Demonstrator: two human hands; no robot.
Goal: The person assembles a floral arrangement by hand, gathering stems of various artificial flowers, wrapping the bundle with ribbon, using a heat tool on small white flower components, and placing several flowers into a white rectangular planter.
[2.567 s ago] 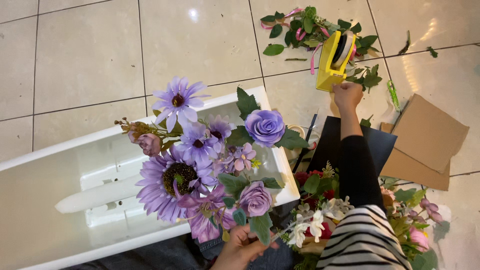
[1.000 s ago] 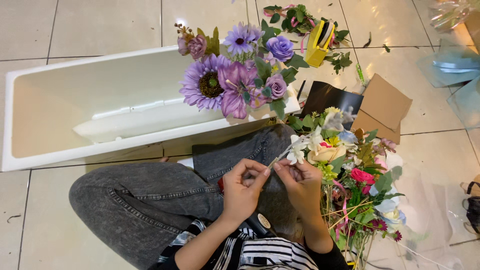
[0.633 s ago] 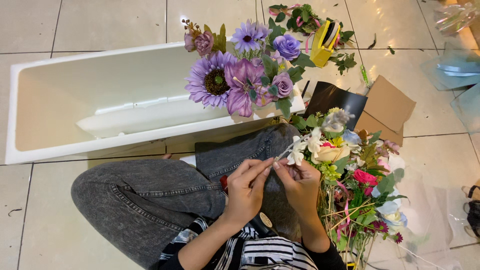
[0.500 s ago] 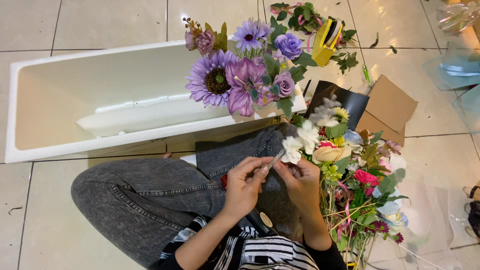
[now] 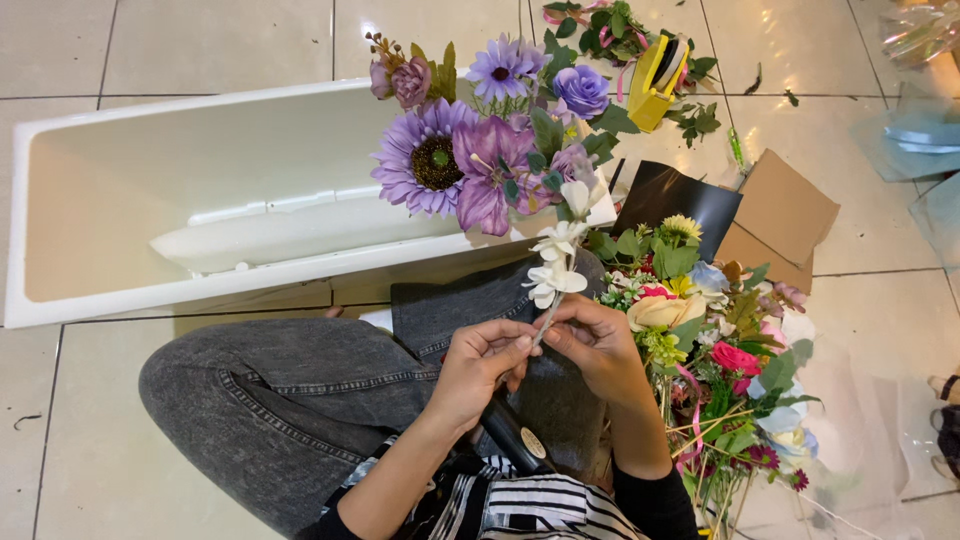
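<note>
A sprig of white artificial flowers (image 5: 558, 255) stands upright between both my hands. My left hand (image 5: 482, 367) pinches the lower stem, and my right hand (image 5: 597, 344) grips the stem just beside it. Both hands hover over my grey-jeaned lap (image 5: 300, 390). Behind the sprig, a cluster of purple artificial flowers (image 5: 480, 150) sits at the right end of a long white planter box (image 5: 130, 200). A black tool handle (image 5: 515, 445) pokes out under my left hand.
A heap of mixed colourful flowers (image 5: 715, 370) lies on the tiles to my right. A black sheet (image 5: 675, 200), brown cardboard (image 5: 780, 215), a yellow tape dispenser (image 5: 655, 70) and loose green leaves (image 5: 700, 120) lie beyond it. Clear wrapping (image 5: 915, 140) is at the far right.
The white sprig has swung up from lying low to the right into an upright position. My hands stayed over my lap, still working at its stem.
</note>
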